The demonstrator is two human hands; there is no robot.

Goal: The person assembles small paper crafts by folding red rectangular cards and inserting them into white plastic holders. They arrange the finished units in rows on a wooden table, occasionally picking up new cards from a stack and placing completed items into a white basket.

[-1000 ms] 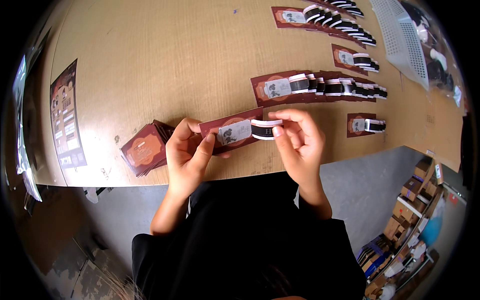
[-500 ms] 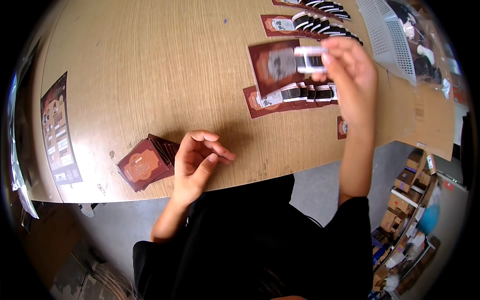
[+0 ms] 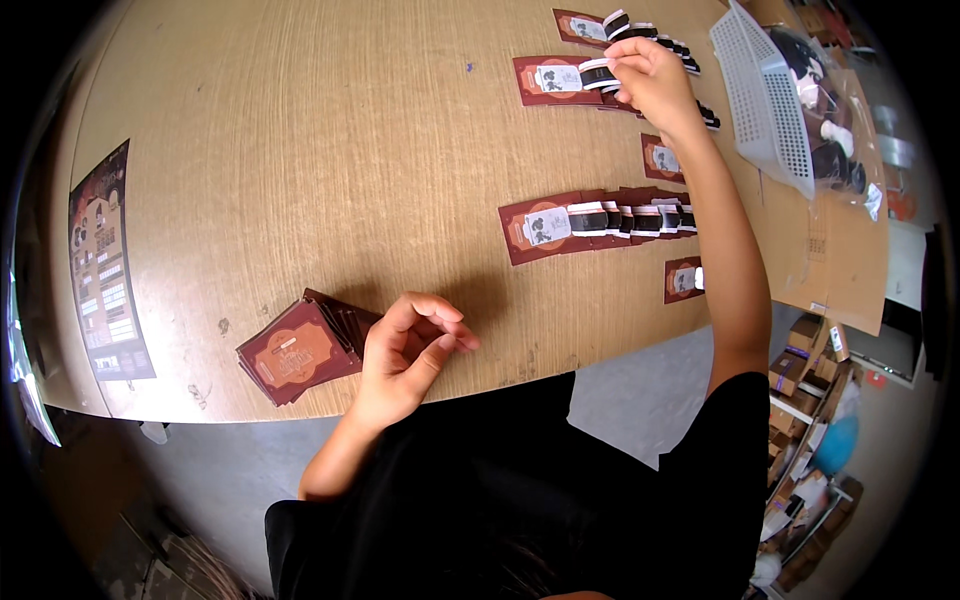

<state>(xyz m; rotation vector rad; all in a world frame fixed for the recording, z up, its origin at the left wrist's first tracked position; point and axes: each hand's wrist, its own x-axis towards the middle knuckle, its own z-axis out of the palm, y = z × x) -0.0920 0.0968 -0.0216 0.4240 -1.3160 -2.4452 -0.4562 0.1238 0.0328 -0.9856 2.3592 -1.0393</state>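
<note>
In the upper right, my right hand [image 3: 655, 85] pinches the black-and-white band at the right end of a dark red card [image 3: 535, 97]. That card has a grey printed picture and lies over the far row of overlapping cards, partly hidden by my hand. My left hand [image 3: 405, 360] rests by the table's near edge, fingers loosely curled and apart from the thumb, with nothing seen in it. Just left of it sits a fanned stack of dark red cards [image 3: 292, 352] with orange fronts.
Nearer on the right lies another row of banded cards [image 3: 540, 228]. Two more cards [image 3: 683, 280] [image 3: 662, 158] show beside my right forearm. A further row [image 3: 580, 27] lies beyond. A white perforated basket [image 3: 760, 110] stands at right; a dark printed sheet [image 3: 105, 270] lies far left.
My right hand has moved farther away with the card, from above the nearer row to the far row, where the card now lies. My left hand has barely moved.
</note>
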